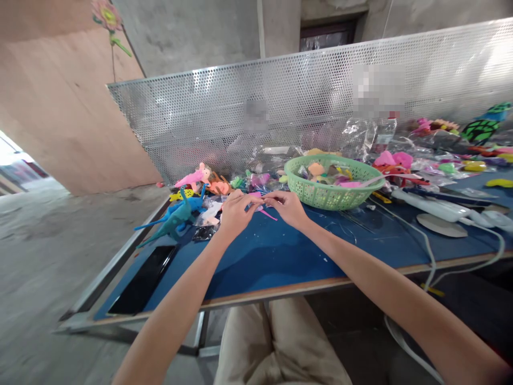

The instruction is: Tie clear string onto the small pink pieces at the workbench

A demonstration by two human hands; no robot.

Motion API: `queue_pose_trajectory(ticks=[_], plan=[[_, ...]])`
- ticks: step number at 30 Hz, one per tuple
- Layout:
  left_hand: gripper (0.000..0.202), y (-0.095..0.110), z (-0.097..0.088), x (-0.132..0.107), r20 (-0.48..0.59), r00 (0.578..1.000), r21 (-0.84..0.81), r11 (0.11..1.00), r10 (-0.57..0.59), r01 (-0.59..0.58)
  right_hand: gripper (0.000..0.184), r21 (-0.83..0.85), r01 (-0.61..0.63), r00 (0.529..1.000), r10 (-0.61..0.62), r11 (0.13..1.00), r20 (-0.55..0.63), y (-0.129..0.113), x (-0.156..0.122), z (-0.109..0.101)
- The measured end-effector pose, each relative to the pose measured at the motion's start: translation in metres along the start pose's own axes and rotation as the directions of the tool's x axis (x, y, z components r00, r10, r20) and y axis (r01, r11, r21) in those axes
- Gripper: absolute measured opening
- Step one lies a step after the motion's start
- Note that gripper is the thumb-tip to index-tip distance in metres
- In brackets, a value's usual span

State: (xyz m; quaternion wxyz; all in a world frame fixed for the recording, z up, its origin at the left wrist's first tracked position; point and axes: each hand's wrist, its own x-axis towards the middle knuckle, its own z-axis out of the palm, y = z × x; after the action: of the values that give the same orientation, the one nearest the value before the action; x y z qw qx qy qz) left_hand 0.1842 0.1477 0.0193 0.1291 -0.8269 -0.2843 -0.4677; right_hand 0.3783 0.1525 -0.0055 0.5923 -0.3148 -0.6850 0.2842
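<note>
Both hands, left hand (234, 213) and right hand (289, 207), pinch a pink toy (264, 210) beside green basket (334, 182)

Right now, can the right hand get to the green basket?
Probably yes: the right hand sits just in front of the green basket, nothing between them, though its fingers pinch a small pink piece.

Both forearms were bare, no sleeves, no watch or rings visible on the hands. Beige trousers (276, 342) covered the lap.
</note>
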Motion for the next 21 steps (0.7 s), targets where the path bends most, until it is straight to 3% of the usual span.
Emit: queue_pose_trajectory(ticks=[17, 21], plan=[[0.011, 0.0005, 0.0018, -0.0001, 0.018, 0.997, -0.045, 0.996, -0.077, 0.078, 0.017, -0.051, 0.067, 0.998, -0.066, 0.996, 0.022, -0.0042, 0.0004, 0.0001], [0.012, 0.0043, 0.0005, 0.0026, 0.012, 0.973, -0.145, 0.963, -0.229, 0.228, 0.023, 0.039, 0.056, 0.998, -0.056, 0.998, 0.003, -0.0063, -0.0004, 0.0021]])
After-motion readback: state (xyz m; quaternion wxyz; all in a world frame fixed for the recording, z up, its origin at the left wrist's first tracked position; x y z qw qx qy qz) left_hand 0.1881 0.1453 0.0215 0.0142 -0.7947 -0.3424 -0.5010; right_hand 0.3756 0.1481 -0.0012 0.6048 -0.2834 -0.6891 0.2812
